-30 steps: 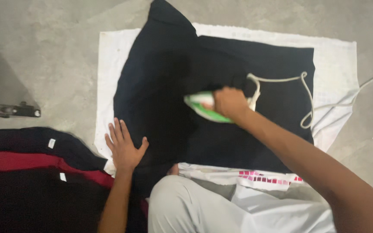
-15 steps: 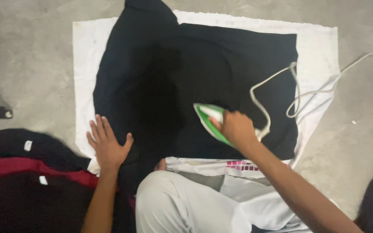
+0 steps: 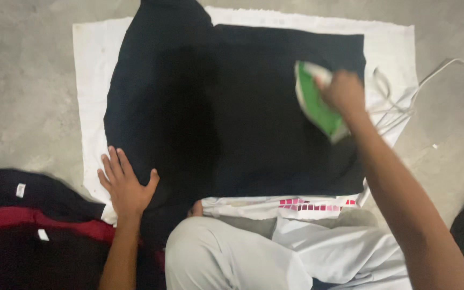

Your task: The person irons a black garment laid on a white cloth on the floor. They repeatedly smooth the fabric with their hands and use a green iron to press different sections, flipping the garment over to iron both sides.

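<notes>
We see two small white rectangular labels, one (image 3: 20, 189) on the dark folded garment (image 3: 22, 188) at left, another (image 3: 42, 234) just below the red garment (image 3: 33, 221), no packages, signs, screens.

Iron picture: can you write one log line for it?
left hand: flat on black garment | right hand: grips green iron on garment | under: white cloth

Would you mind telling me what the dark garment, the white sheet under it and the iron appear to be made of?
The dark garment looks like soft matte knit fabric, probably cotton: it lies limp and flat without shine. The white sheet seems woven cloth, with a slightly frayed edge. The iron, held by the right hand, appears to be glossy green and white plastic; motion blur leaves that uncertain.
</notes>
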